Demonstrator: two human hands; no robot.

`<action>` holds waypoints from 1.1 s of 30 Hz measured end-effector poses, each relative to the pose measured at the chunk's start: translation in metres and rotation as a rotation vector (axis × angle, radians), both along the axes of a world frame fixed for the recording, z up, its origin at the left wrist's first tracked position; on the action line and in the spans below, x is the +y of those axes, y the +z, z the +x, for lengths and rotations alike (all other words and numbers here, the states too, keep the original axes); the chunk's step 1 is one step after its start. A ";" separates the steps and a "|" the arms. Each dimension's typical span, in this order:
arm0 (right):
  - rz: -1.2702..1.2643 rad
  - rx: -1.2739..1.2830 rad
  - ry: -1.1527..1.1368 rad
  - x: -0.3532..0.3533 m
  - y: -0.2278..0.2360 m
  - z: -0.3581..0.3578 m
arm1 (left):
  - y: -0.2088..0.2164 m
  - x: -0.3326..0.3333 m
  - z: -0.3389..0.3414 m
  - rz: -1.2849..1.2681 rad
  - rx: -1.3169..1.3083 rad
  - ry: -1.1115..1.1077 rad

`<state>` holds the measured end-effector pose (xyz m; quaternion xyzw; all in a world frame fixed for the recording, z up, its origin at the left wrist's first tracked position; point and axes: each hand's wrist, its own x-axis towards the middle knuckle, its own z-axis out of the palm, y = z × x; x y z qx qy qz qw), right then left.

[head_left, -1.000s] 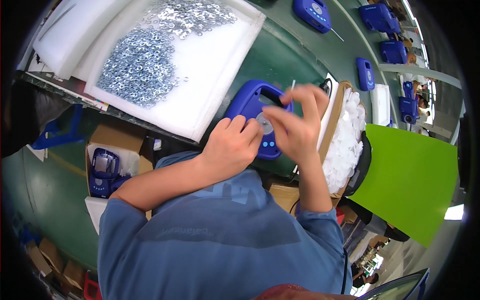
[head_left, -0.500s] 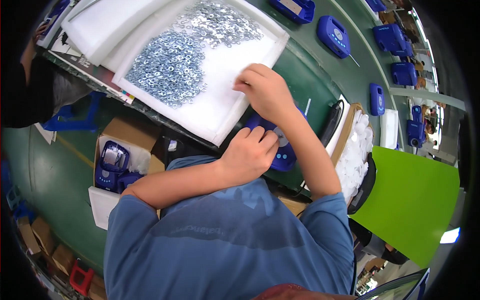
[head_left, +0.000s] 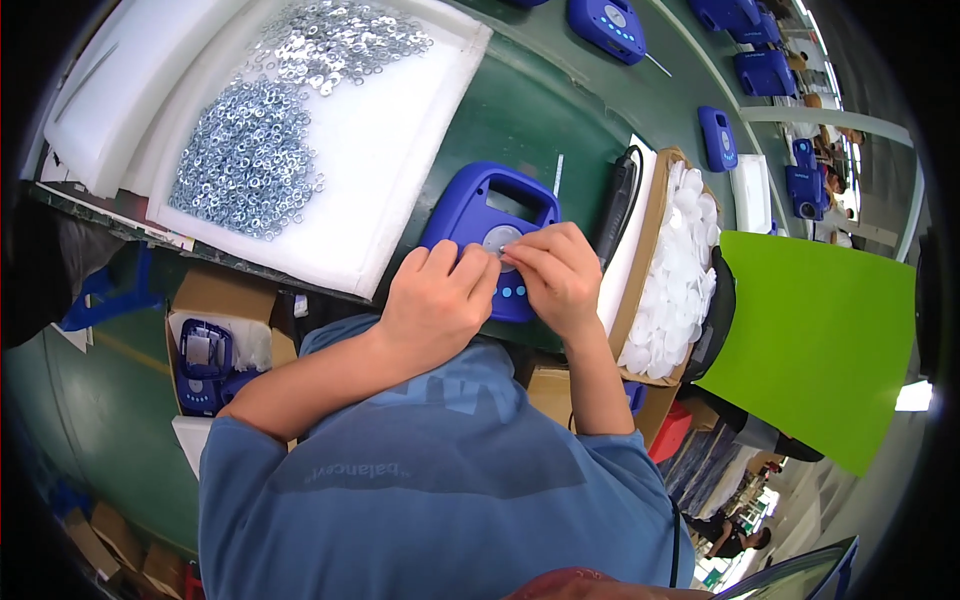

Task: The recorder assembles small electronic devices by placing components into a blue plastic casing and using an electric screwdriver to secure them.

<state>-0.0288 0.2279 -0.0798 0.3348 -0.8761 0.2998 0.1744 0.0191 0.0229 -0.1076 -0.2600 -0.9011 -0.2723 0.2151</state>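
Note:
A blue plastic housing [head_left: 461, 205] with a handle opening and a row of pale blue dots lies on the green table in front of me. My left hand [head_left: 438, 303] rests over its lower left part, fingers curled and closed, tips at the grey round disc [head_left: 499, 238] in its face. My right hand [head_left: 560, 278] meets it there from the right, thumb and fingers pinched together over the disc. What either hand holds is hidden or too small to make out. Left of the housing stands a white foam tray [head_left: 385, 195] with bluish metal rings [head_left: 245, 160] and shiny flat washers [head_left: 335, 45].
A black-handled tool [head_left: 618, 205] lies right of the housing, beside a cardboard box with white plastic discs [head_left: 672, 275]. Further right is a bright green panel [head_left: 815, 340]. More blue housings [head_left: 608, 28] stand beyond. At lower left, a carton [head_left: 225, 290] holds blue parts.
My right hand has come down from the tray's right edge to the housing's disc, beside my left hand. The view has shifted, so the tray and housing appear further left and the housing shows more.

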 end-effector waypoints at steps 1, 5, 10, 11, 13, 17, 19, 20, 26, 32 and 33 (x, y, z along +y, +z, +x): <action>0.039 0.026 0.032 0.003 0.000 0.001 | 0.001 0.000 0.000 -0.004 0.003 -0.005; 0.160 0.097 0.068 0.007 0.014 0.007 | 0.002 0.001 0.002 -0.020 -0.011 0.002; 0.108 -0.022 -0.287 0.058 0.010 0.004 | 0.006 0.001 -0.001 -0.014 -0.011 -0.028; 0.225 -0.063 -0.555 0.070 0.000 -0.005 | 0.008 0.001 -0.002 -0.005 -0.014 -0.031; 0.353 -0.131 -0.893 0.084 -0.012 -0.032 | 0.010 0.001 0.000 -0.021 -0.023 -0.025; 0.456 -0.373 -1.095 0.078 -0.019 -0.051 | 0.002 0.000 -0.001 -0.041 -0.005 -0.005; 0.458 -0.438 -1.108 0.089 -0.023 -0.047 | 0.002 -0.002 -0.001 -0.036 0.005 -0.021; 0.292 -0.456 -1.126 0.097 -0.022 -0.044 | 0.002 -0.002 0.000 -0.038 0.004 -0.018; -1.367 -0.391 -0.900 0.093 0.039 -0.003 | 0.005 0.000 -0.003 -0.007 0.059 -0.017; -1.266 -0.186 -0.243 -0.005 0.065 0.012 | 0.004 -0.001 -0.001 0.001 0.025 -0.021; -1.187 -0.087 -0.160 -0.020 0.060 0.008 | 0.004 0.000 -0.001 -0.005 0.017 -0.017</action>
